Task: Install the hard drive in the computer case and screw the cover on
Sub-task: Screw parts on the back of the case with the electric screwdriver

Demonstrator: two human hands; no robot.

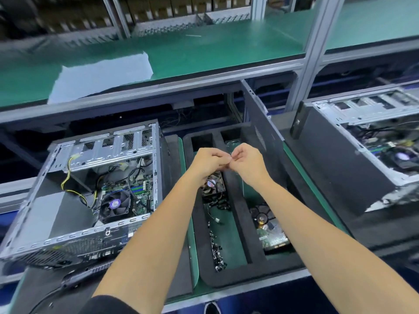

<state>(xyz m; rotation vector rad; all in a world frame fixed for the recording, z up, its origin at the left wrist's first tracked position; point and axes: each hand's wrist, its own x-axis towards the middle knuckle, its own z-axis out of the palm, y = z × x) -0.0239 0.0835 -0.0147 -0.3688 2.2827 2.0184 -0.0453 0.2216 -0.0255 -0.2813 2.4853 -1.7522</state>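
Two foam tray (235, 214) compartments hold screws (216, 250) and hard drive (271, 232).

Bare forearms; black sleeve (108, 304) at left upper arm, bottom edge.

My view of the bench (294, 159), green-matted. On it, at left: an open computer case (90, 191) lying on its side. Centre: a black foam tray (240, 214) with compartments. Right of the tray: a dark side panel (260, 123) standing on edge, then a second open case (353, 155). Above, a green shelf (204, 48) carries a pale sheet (102, 73).
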